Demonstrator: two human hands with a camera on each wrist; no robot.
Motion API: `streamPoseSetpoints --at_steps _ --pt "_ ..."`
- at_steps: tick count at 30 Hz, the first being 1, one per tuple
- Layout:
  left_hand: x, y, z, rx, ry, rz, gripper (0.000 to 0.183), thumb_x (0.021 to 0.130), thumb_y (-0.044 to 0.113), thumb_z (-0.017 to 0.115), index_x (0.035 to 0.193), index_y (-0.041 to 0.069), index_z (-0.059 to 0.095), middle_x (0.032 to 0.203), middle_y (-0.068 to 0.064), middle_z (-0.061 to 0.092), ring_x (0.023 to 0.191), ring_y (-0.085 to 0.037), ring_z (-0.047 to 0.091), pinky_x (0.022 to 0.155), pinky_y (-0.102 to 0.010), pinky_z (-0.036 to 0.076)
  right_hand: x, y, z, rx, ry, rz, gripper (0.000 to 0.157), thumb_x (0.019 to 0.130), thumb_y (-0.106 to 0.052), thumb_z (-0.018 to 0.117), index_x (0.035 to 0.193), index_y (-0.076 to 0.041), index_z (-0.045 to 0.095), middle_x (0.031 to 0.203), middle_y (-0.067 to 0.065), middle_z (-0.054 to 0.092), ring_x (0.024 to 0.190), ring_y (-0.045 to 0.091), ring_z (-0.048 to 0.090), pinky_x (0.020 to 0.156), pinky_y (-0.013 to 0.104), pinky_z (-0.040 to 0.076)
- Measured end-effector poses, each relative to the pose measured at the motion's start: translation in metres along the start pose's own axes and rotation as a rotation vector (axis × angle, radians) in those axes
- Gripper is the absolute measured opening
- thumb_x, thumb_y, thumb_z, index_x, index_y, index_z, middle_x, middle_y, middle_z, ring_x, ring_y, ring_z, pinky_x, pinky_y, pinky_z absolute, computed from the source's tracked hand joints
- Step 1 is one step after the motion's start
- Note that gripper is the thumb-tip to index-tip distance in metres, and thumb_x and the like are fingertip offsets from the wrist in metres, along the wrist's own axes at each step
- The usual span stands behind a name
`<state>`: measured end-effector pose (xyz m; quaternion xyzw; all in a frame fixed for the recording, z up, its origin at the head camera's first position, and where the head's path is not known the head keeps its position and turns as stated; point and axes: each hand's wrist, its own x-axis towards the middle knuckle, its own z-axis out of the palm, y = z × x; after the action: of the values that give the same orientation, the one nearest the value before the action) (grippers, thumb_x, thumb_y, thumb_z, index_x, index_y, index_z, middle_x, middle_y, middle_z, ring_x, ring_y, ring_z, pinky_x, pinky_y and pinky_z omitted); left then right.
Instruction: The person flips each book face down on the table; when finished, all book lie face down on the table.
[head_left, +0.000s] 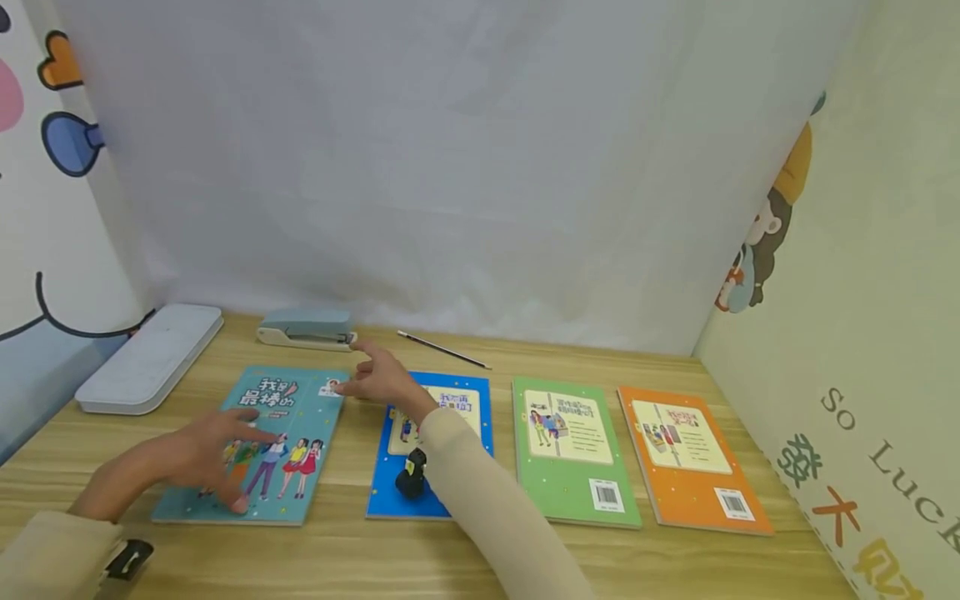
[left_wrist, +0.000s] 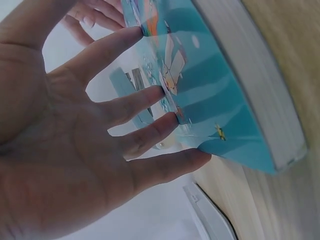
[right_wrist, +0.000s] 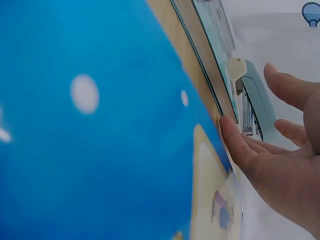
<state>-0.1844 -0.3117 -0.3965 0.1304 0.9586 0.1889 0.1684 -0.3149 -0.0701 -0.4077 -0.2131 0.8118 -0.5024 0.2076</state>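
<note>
A teal book with cartoon children on its cover lies flat at the left of the table. My left hand is spread over its lower left part, and in the left wrist view the fingertips touch the cover. At the book's upper right corner is my right hand, its fingers loosely extended. In the right wrist view one fingertip meets the teal book's edge. A blue book lies under my right forearm, which hides part of it.
A green book and an orange book lie to the right, backs up. Behind the teal book stands a stapler, with a pencil to its right. A white case is at the far left. A white cloth hangs behind.
</note>
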Motion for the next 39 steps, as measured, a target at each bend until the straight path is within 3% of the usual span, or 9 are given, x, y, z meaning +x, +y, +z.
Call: streamPoseSetpoints --at_steps 6,11,13,17,19,25,31,39 --pt "0.002 -0.012 0.007 0.051 -0.031 0.046 0.099 0.059 0.042 0.095 0.144 0.014 0.052 0.149 -0.042 0.025 0.129 -0.073 0.021 0.092 -0.083 0.031 0.001 -0.002 0.005 0.018 -0.018 -0.008 0.076 0.088 -0.022 0.078 0.153 -0.021 0.039 0.149 0.020 0.050 0.136 0.031 0.052 0.106 0.044 0.049" --pt "0.005 -0.022 0.017 0.047 -0.038 0.015 0.119 0.048 0.059 0.093 0.150 0.022 0.044 0.156 -0.034 0.022 0.135 -0.065 0.020 0.095 -0.086 0.027 0.000 -0.006 0.010 0.018 -0.017 0.007 0.076 0.088 -0.025 0.078 0.153 -0.023 0.039 0.152 0.018 0.047 0.139 0.031 0.048 0.109 0.048 0.046" --pt "0.004 -0.020 0.018 0.044 -0.037 0.002 0.120 0.048 0.057 0.094 0.151 0.021 0.043 0.157 -0.032 0.020 0.137 -0.064 0.019 0.095 -0.085 0.028 -0.001 -0.009 0.012 0.016 -0.005 0.014 0.076 0.088 -0.025 0.078 0.153 -0.023 0.040 0.152 0.018 0.046 0.140 0.031 0.047 0.109 0.049 0.046" --pt "-0.001 -0.010 0.014 0.050 -0.017 0.041 0.113 0.053 0.041 0.097 0.149 0.013 0.044 0.151 -0.040 0.020 0.131 -0.070 0.020 0.090 -0.084 0.033 0.001 -0.012 0.017 0.045 0.032 0.034 0.074 0.086 -0.024 0.080 0.151 -0.022 0.043 0.153 0.017 0.045 0.141 0.032 0.045 0.109 0.051 0.046" --pt "-0.004 -0.003 0.012 0.048 -0.017 0.021 0.112 0.054 0.037 0.098 0.149 0.012 0.044 0.153 -0.038 0.019 0.133 -0.068 0.019 0.092 -0.084 0.033 0.002 -0.013 0.019 0.070 0.056 0.051 0.073 0.085 -0.023 0.081 0.149 -0.021 0.046 0.152 0.017 0.046 0.141 0.033 0.045 0.109 0.051 0.045" --pt "-0.008 0.006 0.010 0.051 -0.011 0.012 0.112 0.053 0.038 0.098 0.148 0.011 0.045 0.152 -0.038 0.021 0.133 -0.068 0.020 0.092 -0.083 0.034 0.004 -0.014 0.023 0.200 0.125 0.111 0.065 0.086 -0.021 0.080 0.144 -0.019 0.051 0.149 0.019 0.049 0.138 0.036 0.047 0.111 0.054 0.041" --pt "-0.006 0.004 0.012 0.054 -0.016 0.002 0.114 0.052 0.039 0.098 0.149 0.013 0.044 0.154 -0.037 0.020 0.134 -0.068 0.019 0.093 -0.083 0.034 0.007 -0.010 0.022 0.359 0.151 0.119 0.062 0.084 -0.018 0.081 0.140 -0.017 0.054 0.144 0.019 0.052 0.133 0.037 0.050 0.111 0.056 0.040" --pt "-0.007 0.007 0.011 0.049 -0.025 -0.009 0.115 0.052 0.038 0.098 0.150 0.013 0.043 0.154 -0.037 0.019 0.134 -0.067 0.018 0.094 -0.082 0.033 0.010 -0.012 0.022 0.633 0.161 0.128 0.054 0.086 -0.008 0.078 0.136 -0.011 0.057 0.128 0.015 0.057 0.114 0.032 0.063 0.100 0.053 0.052"
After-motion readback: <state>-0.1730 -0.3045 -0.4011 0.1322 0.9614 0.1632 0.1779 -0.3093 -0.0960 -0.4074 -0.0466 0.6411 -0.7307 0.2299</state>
